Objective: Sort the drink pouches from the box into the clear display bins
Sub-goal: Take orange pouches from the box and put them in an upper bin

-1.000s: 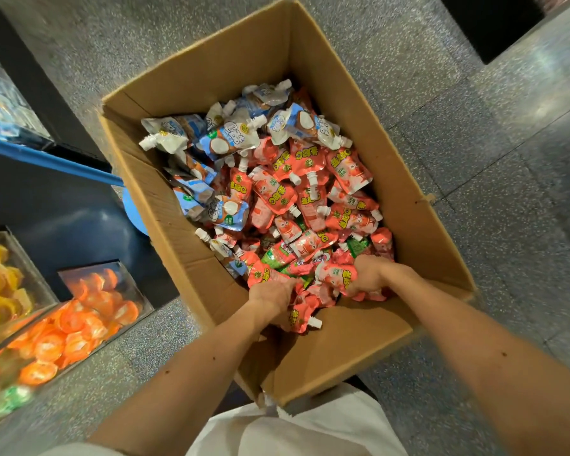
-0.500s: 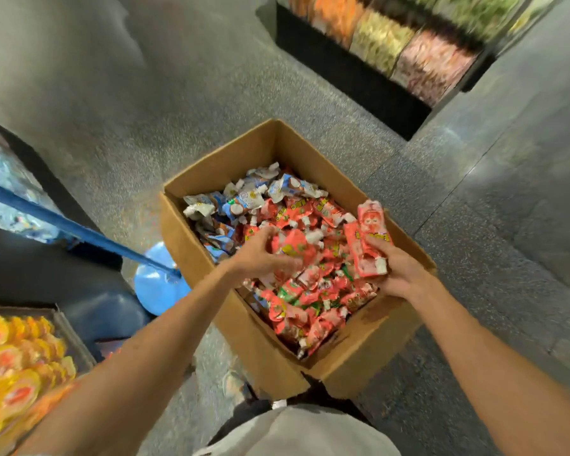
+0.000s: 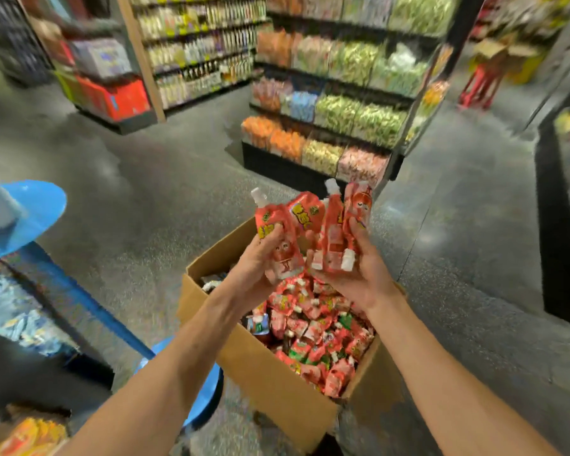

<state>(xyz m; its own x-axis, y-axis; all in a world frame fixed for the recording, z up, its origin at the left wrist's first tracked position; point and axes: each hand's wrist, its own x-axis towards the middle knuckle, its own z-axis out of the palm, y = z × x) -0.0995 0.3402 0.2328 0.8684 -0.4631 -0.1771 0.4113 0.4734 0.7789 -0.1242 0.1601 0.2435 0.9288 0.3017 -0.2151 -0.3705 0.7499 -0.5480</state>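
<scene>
Left hand (image 3: pixel 260 258) gripped red spouted pouches (image 3: pixel 277 225), thumb curled across front, white cap up. Right hand (image 3: pixel 359 268) clutched second bunch of red pouches (image 3: pixel 338 230), fingers wrapped behind, two caps pointing down. I saw both bunches touching, raised above cardboard box (image 3: pixel 277 380) at frame centre. Box held heap of loose pouches (image 3: pixel 316 327), mostly red, few green. Clear display bins (image 3: pixel 343 126) stood well apart, upper right of centre, blurred. Orange and yellow packets (image 3: pixel 30 436) sat bottom left; I could not tell their kind.
</scene>
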